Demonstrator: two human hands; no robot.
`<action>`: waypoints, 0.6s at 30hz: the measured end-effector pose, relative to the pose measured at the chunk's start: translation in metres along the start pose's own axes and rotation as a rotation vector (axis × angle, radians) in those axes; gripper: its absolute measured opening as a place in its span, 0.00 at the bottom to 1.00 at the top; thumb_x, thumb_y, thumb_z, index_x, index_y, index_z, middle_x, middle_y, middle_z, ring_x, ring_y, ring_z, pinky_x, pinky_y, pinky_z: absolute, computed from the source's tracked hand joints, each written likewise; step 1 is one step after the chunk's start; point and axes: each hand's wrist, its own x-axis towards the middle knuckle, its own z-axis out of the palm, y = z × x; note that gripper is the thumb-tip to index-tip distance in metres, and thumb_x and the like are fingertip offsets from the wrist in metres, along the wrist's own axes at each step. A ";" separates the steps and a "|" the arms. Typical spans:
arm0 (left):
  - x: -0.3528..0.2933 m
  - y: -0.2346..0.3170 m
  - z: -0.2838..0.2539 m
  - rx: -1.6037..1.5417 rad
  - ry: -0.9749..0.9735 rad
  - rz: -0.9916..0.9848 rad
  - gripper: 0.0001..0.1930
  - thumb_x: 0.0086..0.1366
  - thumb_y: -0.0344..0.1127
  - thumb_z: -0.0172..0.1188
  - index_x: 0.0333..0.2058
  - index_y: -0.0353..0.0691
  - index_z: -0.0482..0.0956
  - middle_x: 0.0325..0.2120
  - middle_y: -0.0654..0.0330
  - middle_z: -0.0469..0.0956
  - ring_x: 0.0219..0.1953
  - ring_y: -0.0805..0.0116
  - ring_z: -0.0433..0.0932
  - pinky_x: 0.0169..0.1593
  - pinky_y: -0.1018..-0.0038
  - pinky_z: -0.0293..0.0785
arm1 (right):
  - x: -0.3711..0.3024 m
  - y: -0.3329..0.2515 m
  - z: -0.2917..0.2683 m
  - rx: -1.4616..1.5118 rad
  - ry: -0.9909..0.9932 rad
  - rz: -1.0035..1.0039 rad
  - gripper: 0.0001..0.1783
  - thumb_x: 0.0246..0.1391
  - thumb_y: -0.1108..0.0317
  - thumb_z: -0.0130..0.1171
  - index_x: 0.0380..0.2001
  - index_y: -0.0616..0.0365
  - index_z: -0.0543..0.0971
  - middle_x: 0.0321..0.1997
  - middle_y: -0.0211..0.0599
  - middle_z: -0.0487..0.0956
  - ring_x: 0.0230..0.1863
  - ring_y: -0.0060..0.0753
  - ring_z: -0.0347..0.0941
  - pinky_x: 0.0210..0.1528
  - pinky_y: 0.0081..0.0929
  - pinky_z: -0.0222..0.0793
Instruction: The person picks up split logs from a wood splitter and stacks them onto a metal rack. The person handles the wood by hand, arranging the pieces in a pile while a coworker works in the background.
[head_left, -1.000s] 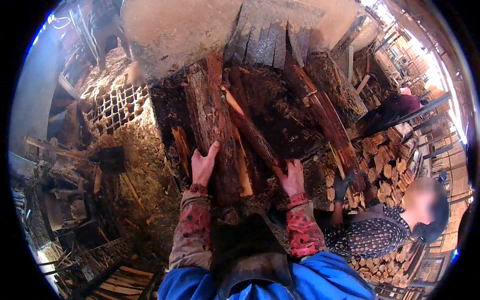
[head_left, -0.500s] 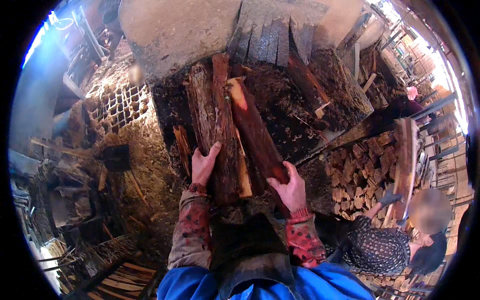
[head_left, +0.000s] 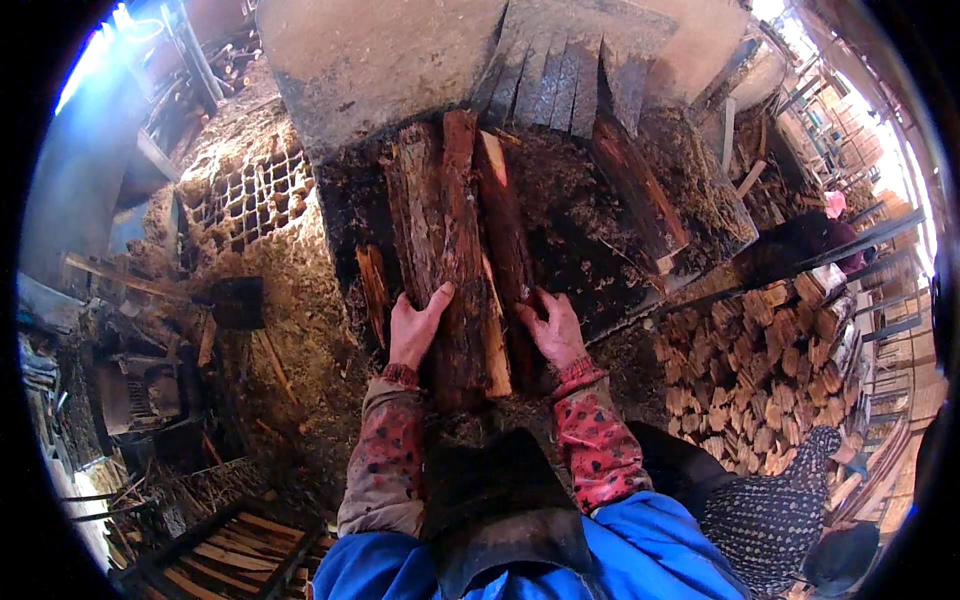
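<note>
Several long split logs lie side by side before me on a dark table littered with bark. My left hand [head_left: 418, 325] grips the left side of the bundle near its close end, thumb over the rough bark-covered log [head_left: 415, 200]. In the middle lies a reddish log [head_left: 460, 230], with a pale split piece [head_left: 497, 350] showing beside it. My right hand [head_left: 553, 328] is closed round the near part of the dark right-hand log [head_left: 507, 230], thumb on top. That log rests close against the others; its near end is partly hidden.
Another split log [head_left: 640, 195] lies at the table's far right. Metal strips [head_left: 565, 85] hang at the back. A large wood stack [head_left: 760, 370] stands to the right, where a co-worker [head_left: 770, 520] bends. A shovel [head_left: 237, 303] and a metal grid [head_left: 255, 205] are at left.
My right hand has moved left, bringing the right-hand log from a slant to nearly parallel with the others. The co-worker has bent lower, and the long plank they held upright is no longer raised.
</note>
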 end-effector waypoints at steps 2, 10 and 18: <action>-0.005 0.014 0.004 0.121 0.040 -0.020 0.37 0.49 0.54 0.69 0.43 0.21 0.72 0.41 0.49 0.78 0.43 0.64 0.77 0.48 0.71 0.71 | 0.011 0.015 0.008 0.015 0.083 -0.038 0.33 0.53 0.51 0.59 0.54 0.65 0.69 0.42 0.54 0.74 0.46 0.53 0.70 0.48 0.39 0.68; 0.010 -0.023 -0.001 -0.042 -0.002 0.015 0.36 0.49 0.53 0.69 0.44 0.22 0.72 0.41 0.49 0.78 0.43 0.63 0.77 0.48 0.71 0.71 | 0.045 -0.028 0.028 0.222 0.148 -0.099 0.35 0.54 0.53 0.58 0.59 0.63 0.63 0.49 0.59 0.72 0.49 0.54 0.70 0.52 0.37 0.65; -0.046 0.026 -0.004 -0.084 -0.005 -0.063 0.27 0.54 0.43 0.68 0.45 0.28 0.74 0.40 0.54 0.78 0.41 0.67 0.77 0.45 0.72 0.72 | 0.021 -0.005 0.039 0.129 0.156 -0.176 0.35 0.52 0.62 0.61 0.60 0.65 0.63 0.47 0.54 0.73 0.50 0.51 0.69 0.53 0.34 0.65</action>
